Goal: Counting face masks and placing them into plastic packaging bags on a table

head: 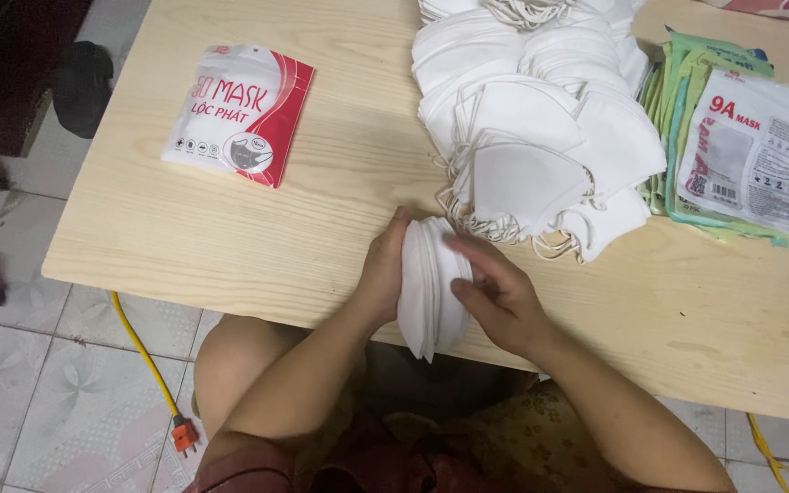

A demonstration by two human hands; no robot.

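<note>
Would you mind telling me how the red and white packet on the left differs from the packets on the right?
The red and white packet lies alone, apart from the masks; the pile of packets is stacked beside the loose white masks. The lone packet has a broad red band; the pile's top packet is mostly white over green-edged ones. Both lie flat on the wooden table.

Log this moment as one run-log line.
left hand: holds stack of white masks | right hand: presses stack's other side | pile of white masks: behind, on table | red-white packet: left
</note>
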